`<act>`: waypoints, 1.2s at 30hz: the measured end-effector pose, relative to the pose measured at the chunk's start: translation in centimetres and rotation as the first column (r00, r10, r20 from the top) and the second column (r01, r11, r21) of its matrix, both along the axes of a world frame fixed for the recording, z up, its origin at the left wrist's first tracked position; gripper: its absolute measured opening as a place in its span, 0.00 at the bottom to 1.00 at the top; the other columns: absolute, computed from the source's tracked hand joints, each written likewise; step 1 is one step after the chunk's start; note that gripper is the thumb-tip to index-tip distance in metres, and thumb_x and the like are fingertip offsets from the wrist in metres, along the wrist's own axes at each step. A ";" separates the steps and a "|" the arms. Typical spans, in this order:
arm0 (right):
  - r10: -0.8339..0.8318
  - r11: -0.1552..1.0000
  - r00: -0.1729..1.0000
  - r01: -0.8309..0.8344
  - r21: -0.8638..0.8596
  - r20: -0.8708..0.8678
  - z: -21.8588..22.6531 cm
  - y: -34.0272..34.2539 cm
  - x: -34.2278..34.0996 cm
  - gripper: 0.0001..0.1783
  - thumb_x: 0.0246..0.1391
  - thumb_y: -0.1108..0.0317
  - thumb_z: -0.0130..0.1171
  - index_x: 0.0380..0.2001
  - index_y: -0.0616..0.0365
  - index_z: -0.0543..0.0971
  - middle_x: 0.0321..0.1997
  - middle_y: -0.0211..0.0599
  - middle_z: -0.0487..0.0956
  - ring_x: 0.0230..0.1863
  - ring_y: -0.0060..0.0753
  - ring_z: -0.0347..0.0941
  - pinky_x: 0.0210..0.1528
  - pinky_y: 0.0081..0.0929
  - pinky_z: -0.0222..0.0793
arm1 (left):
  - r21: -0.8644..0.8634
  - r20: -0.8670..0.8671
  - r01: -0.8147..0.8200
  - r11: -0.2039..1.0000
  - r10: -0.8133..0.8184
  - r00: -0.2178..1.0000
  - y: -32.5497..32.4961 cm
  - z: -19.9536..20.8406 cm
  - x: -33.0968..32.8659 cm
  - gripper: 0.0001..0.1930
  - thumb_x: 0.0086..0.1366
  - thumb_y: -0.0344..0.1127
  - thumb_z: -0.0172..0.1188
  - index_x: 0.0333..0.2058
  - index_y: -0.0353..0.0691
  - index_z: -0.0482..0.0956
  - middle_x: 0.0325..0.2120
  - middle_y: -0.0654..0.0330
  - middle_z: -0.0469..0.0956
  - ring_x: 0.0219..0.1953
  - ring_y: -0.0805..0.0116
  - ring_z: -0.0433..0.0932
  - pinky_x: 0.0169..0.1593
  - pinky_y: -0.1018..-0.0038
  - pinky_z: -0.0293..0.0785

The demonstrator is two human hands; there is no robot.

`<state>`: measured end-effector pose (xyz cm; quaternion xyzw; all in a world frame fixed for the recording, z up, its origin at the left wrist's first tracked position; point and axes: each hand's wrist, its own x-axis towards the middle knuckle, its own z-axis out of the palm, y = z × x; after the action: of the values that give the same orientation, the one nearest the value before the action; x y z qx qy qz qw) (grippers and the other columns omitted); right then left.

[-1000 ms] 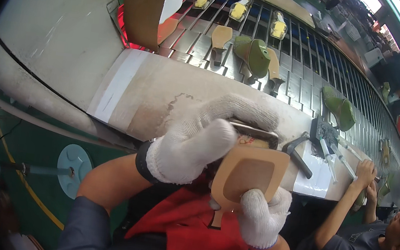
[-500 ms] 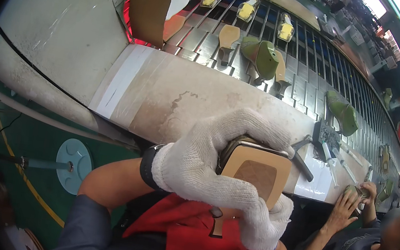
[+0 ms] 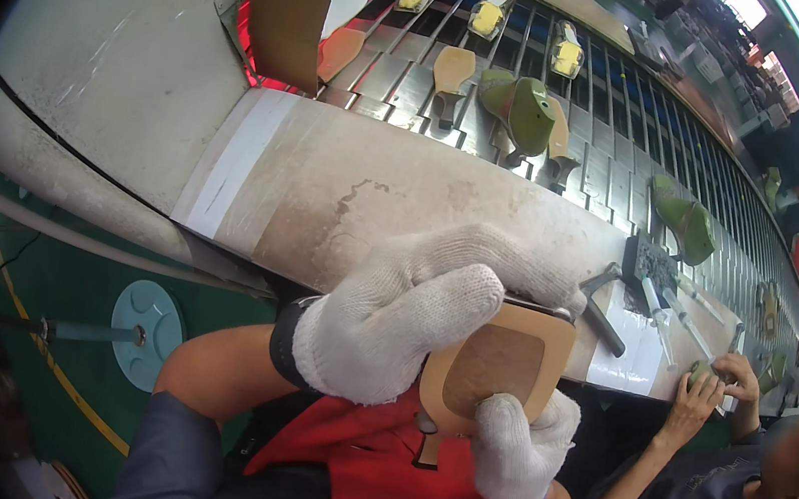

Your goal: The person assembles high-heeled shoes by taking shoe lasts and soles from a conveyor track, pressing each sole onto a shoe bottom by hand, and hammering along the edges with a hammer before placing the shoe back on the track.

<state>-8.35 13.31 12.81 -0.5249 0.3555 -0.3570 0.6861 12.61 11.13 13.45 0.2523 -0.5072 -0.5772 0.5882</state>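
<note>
A high-heeled shoe (image 3: pixel 481 356) is held sole up in front of my red apron. Its tan sole has a darker brown patch in the middle, and a slim dark-tipped heel (image 3: pixel 430 449) points toward me. My left hand (image 3: pixel 391 314), in a white knit glove, curls its fingers along the shoe's far edge. Its thumb is lifted off the sole. My right hand (image 3: pixel 525 448), gloved alike, grips the near right side with the thumb pressed on the sole. The shoe's upper is hidden beneath.
Beyond the worktop (image 3: pixel 444 220), a slatted conveyor (image 3: pixel 596 174) carries green shoe lasts (image 3: pixel 520 114) and tan soles (image 3: pixel 454 73). A hammer (image 3: pixel 604 307), a dark block (image 3: pixel 648 257) and syringe-like tubes (image 3: pixel 688 323) lie at right. A co-worker (image 3: pixel 691 490) works there; a blue stool (image 3: pixel 149 333) stands at left.
My left thumb has lifted from the sole's near side and now points up and right. My right thumb has come onto the sole, showing more of it.
</note>
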 end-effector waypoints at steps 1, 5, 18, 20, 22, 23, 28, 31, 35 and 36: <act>-0.017 1.000 1.000 0.017 -0.007 -0.001 -0.1 0.2 0.2 0.16 0.71 0.69 0.61 0.48 0.74 0.88 0.37 0.45 0.91 0.33 0.25 0.86 0.35 0.25 0.83 | 0.096 0.028 -0.013 0.995 0.010 1.000 0.5 0.6 0.0 0.26 0.82 0.49 0.47 0.56 0.29 0.80 0.56 0.38 0.85 0.60 0.53 0.85 0.66 0.55 0.80; 0.012 0.996 0.993 -0.022 -0.082 -0.115 0.0 0.4 0.2 0.13 0.70 0.68 0.64 0.42 0.69 0.91 0.28 0.36 0.89 0.27 0.20 0.82 0.29 0.24 0.78 | 0.262 0.015 -0.019 0.965 0.016 1.000 1.7 2.4 0.4 0.19 0.78 0.41 0.52 0.51 0.29 0.81 0.54 0.39 0.85 0.57 0.53 0.87 0.64 0.56 0.82; 0.068 0.968 0.966 -0.124 -0.217 -0.249 -0.2 1.2 2.7 0.07 0.57 0.67 0.77 0.34 0.59 0.91 0.23 0.45 0.84 0.23 0.40 0.84 0.26 0.32 0.76 | 0.197 0.372 -0.232 0.953 0.146 0.917 2.4 5.1 1.9 0.12 0.65 0.22 0.67 0.46 0.34 0.76 0.42 0.51 0.86 0.46 0.66 0.89 0.53 0.67 0.85; 0.105 0.953 0.953 -0.178 -0.244 -0.285 -0.2 0.5 2.3 0.07 0.58 0.67 0.76 0.35 0.60 0.90 0.24 0.43 0.85 0.23 0.38 0.85 0.26 0.32 0.76 | 0.162 0.409 -0.244 0.956 0.160 0.898 1.6 5.0 2.3 0.12 0.67 0.23 0.67 0.47 0.33 0.76 0.42 0.52 0.86 0.46 0.66 0.89 0.52 0.68 0.85; 0.172 0.947 0.952 -0.231 -0.224 -0.255 -0.1 -1.5 2.1 0.09 0.62 0.65 0.74 0.37 0.61 0.89 0.25 0.36 0.86 0.27 0.27 0.86 0.28 0.30 0.77 | 0.215 0.357 -0.218 0.952 0.131 0.925 -0.5 4.5 2.5 0.17 0.76 0.38 0.66 0.54 0.32 0.75 0.44 0.53 0.84 0.49 0.65 0.88 0.52 0.70 0.84; 0.181 0.962 0.967 -0.212 -0.174 -0.178 0.1 -2.3 1.9 0.13 0.66 0.64 0.70 0.41 0.65 0.87 0.30 0.36 0.88 0.31 0.25 0.87 0.32 0.28 0.80 | 0.117 0.238 -0.123 0.986 0.092 0.967 -1.8 3.1 3.1 0.30 0.82 0.56 0.58 0.61 0.30 0.73 0.49 0.49 0.85 0.52 0.63 0.87 0.56 0.67 0.83; -0.109 0.993 0.993 0.107 0.058 0.043 0.8 -5.5 2.1 0.22 0.72 0.62 0.58 0.55 0.74 0.79 0.40 0.50 0.88 0.30 0.34 0.86 0.34 0.29 0.86 | -0.009 0.006 0.095 0.995 -0.095 0.995 -4.1 -2.5 2.5 0.35 0.79 0.49 0.61 0.73 0.31 0.62 0.61 0.50 0.77 0.61 0.64 0.79 0.64 0.64 0.79; -0.148 0.988 0.977 0.138 0.073 0.153 -0.1 -6.2 1.5 0.22 0.69 0.66 0.59 0.57 0.78 0.78 0.43 0.56 0.88 0.32 0.39 0.88 0.33 0.32 0.89 | -0.174 0.058 -0.062 0.983 0.073 0.996 -3.8 -4.0 0.7 0.42 0.72 0.37 0.69 0.76 0.29 0.58 0.59 0.49 0.78 0.55 0.67 0.81 0.58 0.65 0.81; -0.196 0.980 0.981 0.196 0.016 -0.008 0.3 -5.6 1.8 0.24 0.68 0.66 0.49 0.57 0.76 0.76 0.37 0.48 0.85 0.25 0.33 0.83 0.24 0.27 0.82 | -0.215 0.155 -0.103 0.971 0.138 0.978 -3.8 -4.8 0.3 0.45 0.71 0.38 0.70 0.77 0.28 0.56 0.58 0.49 0.79 0.52 0.66 0.82 0.56 0.66 0.82; -0.204 0.979 0.979 0.205 0.010 -0.027 0.3 -5.5 1.8 0.24 0.67 0.66 0.49 0.57 0.76 0.76 0.37 0.49 0.85 0.25 0.33 0.83 0.24 0.27 0.82 | -0.183 0.140 -0.085 0.979 0.112 0.984 -3.7 -4.5 0.3 0.43 0.72 0.38 0.69 0.77 0.28 0.56 0.56 0.50 0.80 0.48 0.68 0.83 0.52 0.68 0.83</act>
<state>-6.54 7.77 13.13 -0.4856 0.4186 -0.4166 0.6445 12.92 7.45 8.96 0.2665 -0.5859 -0.4795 0.5965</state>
